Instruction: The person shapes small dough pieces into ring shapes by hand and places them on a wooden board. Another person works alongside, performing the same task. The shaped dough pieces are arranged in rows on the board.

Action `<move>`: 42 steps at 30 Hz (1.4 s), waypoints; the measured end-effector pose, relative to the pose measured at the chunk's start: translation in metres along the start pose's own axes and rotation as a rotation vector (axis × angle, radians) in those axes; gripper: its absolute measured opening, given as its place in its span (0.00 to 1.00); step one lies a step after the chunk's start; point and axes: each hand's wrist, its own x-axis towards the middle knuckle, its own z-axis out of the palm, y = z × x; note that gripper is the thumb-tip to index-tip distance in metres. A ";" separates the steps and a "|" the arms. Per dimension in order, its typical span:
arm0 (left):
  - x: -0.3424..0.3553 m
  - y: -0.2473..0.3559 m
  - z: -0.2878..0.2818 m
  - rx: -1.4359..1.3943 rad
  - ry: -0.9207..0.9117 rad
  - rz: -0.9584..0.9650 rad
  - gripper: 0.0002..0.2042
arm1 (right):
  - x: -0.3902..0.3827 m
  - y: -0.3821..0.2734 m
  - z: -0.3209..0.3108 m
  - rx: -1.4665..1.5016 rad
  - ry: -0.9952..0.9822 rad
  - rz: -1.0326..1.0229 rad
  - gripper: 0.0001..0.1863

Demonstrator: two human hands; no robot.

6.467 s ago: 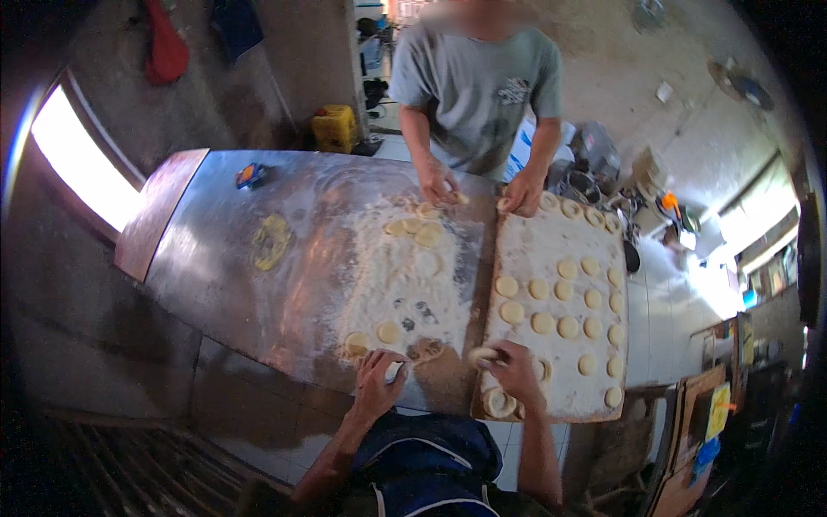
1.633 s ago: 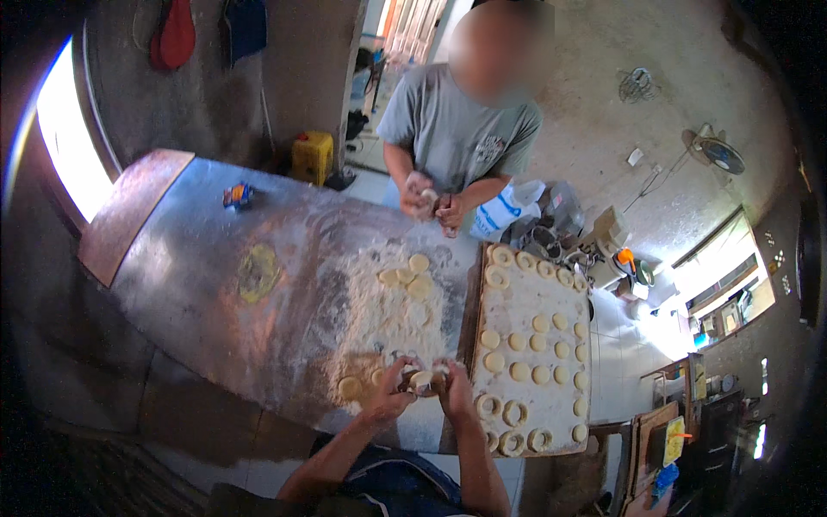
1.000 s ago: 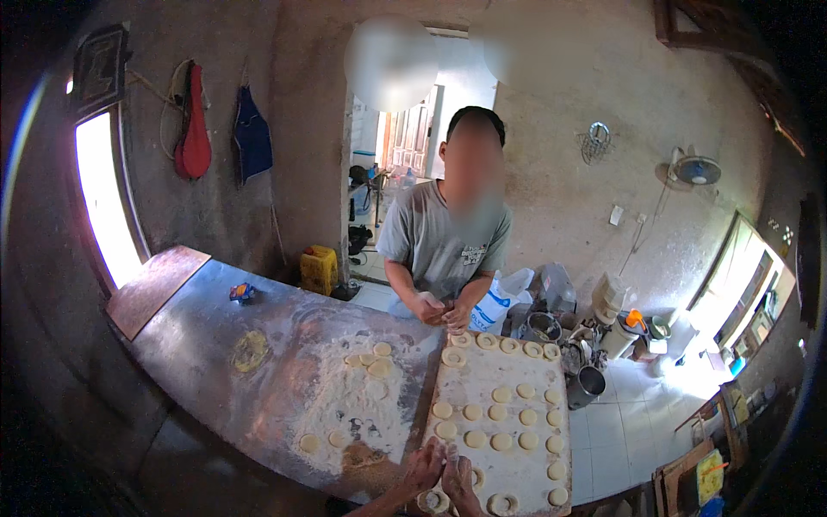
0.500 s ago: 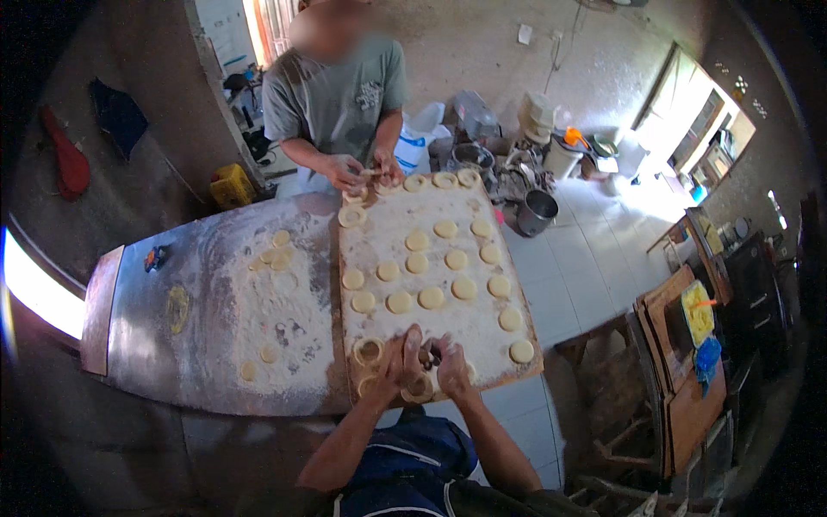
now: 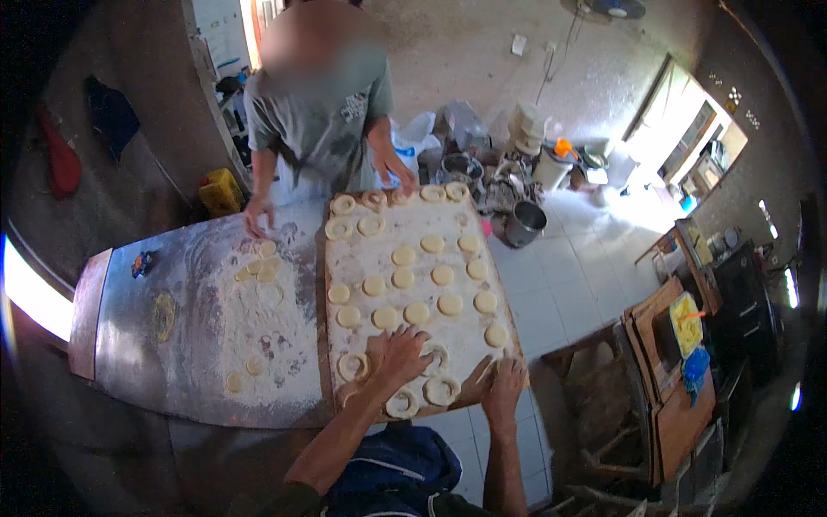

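My left hand (image 5: 403, 351) lies over the floured board with its fingers spread, the tips touching a dough ring (image 5: 438, 362). At the board's right edge, my right hand (image 5: 505, 383) closes its fingers on a pale piece of dough (image 5: 488, 371), mostly hidden under them. Close to my body lie two more dough rings, one whole (image 5: 442, 391) and one beside it (image 5: 402, 402). Left of my left hand is another dough ring (image 5: 352, 367). Several flat dough discs (image 5: 417, 312) stand in rows across the middle of the board (image 5: 396, 220).
Across the board a co-worker (image 5: 323, 129) has one hand by the far rings and the other over the metal table (image 5: 185, 302). Dough pieces (image 5: 267, 271) lie in flour there. A stand with a yellow-filled tray (image 5: 687, 323) is at right. A dark pot (image 5: 525, 224) sits on the floor.
My hands have parted: the left now rests by a ring on the board, the right has moved to the right edge. The co-worker's hands have come apart, one reaching toward the metal table.
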 end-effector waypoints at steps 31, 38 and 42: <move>-0.254 -0.219 -0.171 -0.333 0.612 -0.335 0.09 | 0.057 -0.403 0.280 0.175 -0.292 -0.711 0.12; -0.193 -0.272 -0.150 -0.896 0.680 -0.536 0.17 | 0.026 -0.387 0.221 0.914 -0.732 -0.217 0.14; -0.192 -0.256 -0.182 -0.911 0.569 -0.506 0.12 | 0.001 -0.405 0.192 1.001 -0.618 -0.071 0.19</move>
